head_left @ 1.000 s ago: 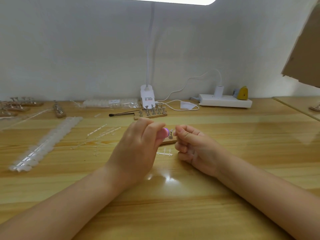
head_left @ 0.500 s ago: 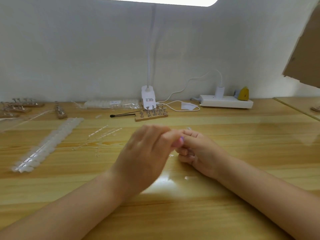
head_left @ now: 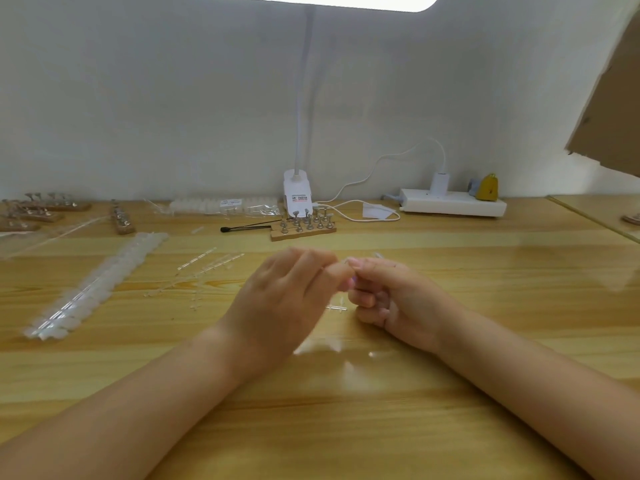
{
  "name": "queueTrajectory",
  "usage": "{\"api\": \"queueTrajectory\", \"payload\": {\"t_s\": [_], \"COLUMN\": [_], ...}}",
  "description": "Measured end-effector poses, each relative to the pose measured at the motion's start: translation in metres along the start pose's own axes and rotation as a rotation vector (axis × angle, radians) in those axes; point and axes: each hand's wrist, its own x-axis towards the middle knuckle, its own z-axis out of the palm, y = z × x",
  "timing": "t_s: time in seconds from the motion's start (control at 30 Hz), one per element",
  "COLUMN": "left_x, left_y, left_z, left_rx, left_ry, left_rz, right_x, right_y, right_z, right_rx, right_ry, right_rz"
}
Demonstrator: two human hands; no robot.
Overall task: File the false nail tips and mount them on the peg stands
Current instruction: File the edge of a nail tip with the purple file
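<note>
While my left hand [head_left: 277, 299] pinches the purple file [head_left: 350, 283] and my right hand [head_left: 391, 299] pinches something too small to identify, probably a nail tip, I judge short light strokes best.

A plain pale grey wall [head_left: 173, 98] stands behind a glossy light wooden table [head_left: 485, 271]. A white lamp [head_left: 295, 194] rises from its base at the wall, its bright panel [head_left: 322, 0] lit at the top edge. A white power strip [head_left: 450, 204] lies to the right, a brown cardboard sheet [head_left: 613, 109] leaning above it
</note>
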Motion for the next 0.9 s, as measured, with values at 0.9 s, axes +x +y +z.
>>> {"api": "queueTrajectory", "payload": {"t_s": [0.9], "left_x": [-0.001], "left_y": [0.002], "left_z": [-0.003], "left_rx": [-0.119], "left_ry": [0.099], "left_rz": [0.114], "right_x": [0.001], "right_y": [0.001], "right_z": [-0.001], "right_rx": [-0.069], "right_ry": [-0.125], "right_rz": [-0.012]}}
